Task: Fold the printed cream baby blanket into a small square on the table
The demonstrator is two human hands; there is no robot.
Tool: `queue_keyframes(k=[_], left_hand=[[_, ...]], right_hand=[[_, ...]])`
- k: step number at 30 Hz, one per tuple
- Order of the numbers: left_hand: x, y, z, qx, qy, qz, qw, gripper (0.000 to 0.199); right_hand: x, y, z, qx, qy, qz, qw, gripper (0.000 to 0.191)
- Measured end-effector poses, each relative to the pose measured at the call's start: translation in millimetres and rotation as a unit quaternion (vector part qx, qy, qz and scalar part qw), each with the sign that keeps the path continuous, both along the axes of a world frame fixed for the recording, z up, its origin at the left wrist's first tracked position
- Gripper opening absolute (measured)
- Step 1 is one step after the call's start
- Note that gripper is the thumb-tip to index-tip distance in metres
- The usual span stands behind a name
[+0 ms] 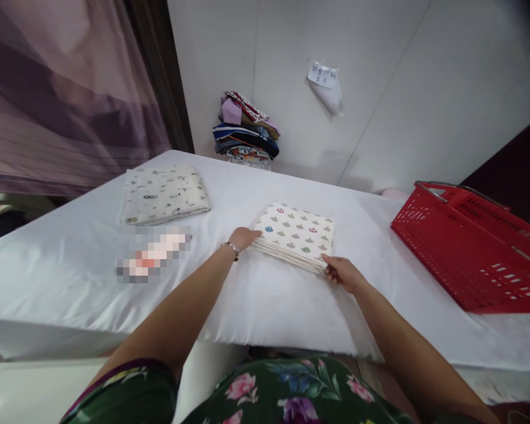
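A folded cream cloth (295, 232) with small grey, red, blue and green cloud-like prints lies on the white-covered table in front of me. My left hand (244, 238), with a bracelet at the wrist, grips its left front corner, thumb on top. At the right front corner, my right hand (341, 273) pinches the cloth's layers between thumb and curled fingers. The cloth looks flat and squared, its stacked layers showing along the near edge. Further left rests another folded cloth (165, 194), white with small grey and dark prints, touched by neither hand.
A red plastic basket (450, 253) with metal handles stands on the right of the table (291, 312). A pixelated object (154, 256) lies at left. Folded fabrics (247, 132) are piled by the wall, where a labelled plastic pouch (325, 87) hangs. A sheer curtain (70, 100) hangs left.
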State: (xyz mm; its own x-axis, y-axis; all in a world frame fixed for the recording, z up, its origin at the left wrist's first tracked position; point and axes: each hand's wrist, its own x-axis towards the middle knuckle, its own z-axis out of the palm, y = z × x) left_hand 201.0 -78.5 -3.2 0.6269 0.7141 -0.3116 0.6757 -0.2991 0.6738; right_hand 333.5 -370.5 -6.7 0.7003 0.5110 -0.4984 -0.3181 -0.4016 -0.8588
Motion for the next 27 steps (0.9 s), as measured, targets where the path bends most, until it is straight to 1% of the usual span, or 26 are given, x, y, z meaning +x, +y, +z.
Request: queue_keyframes(k=[3, 7, 13, 17, 20, 23, 27], left_hand=[[-1, -1, -1.7, 0.021, 0.003, -0.020, 1.000, 0.036], [-2, -2, -0.7, 0.033, 0.014, -0.044, 0.998, 0.039], [0, -1, 2.1, 0.049, 0.031, -0.054, 0.997, 0.039], [0, -2, 2.3, 0.056, 0.034, -0.065, 0.996, 0.040], [0, -2, 2.3, 0.067, 0.035, -0.066, 0.995, 0.040], [0, -3, 2.2, 0.066, 0.036, -0.064, 0.995, 0.040], [0, -3, 1.4, 0.075, 0.037, -0.066, 0.994, 0.040]], right_hand=[[0, -1, -3.9, -0.009, -0.012, -0.004, 1.000, 0.039], [5, -3, -6.0, -0.019, -0.030, -0.028, 0.999, 0.041], [14, 3, 2.1, -0.022, -0.040, -0.059, 0.997, 0.036], [12, 6, 5.1, -0.002, -0.033, -0.076, 0.997, 0.032], [9, 6, 5.9, -0.007, -0.039, -0.088, 0.995, 0.030], [5, 4, 8.2, -0.011, -0.036, -0.089, 0.995, 0.029], [1, 5, 14.6, 0.004, -0.027, -0.078, 0.997, 0.027]])
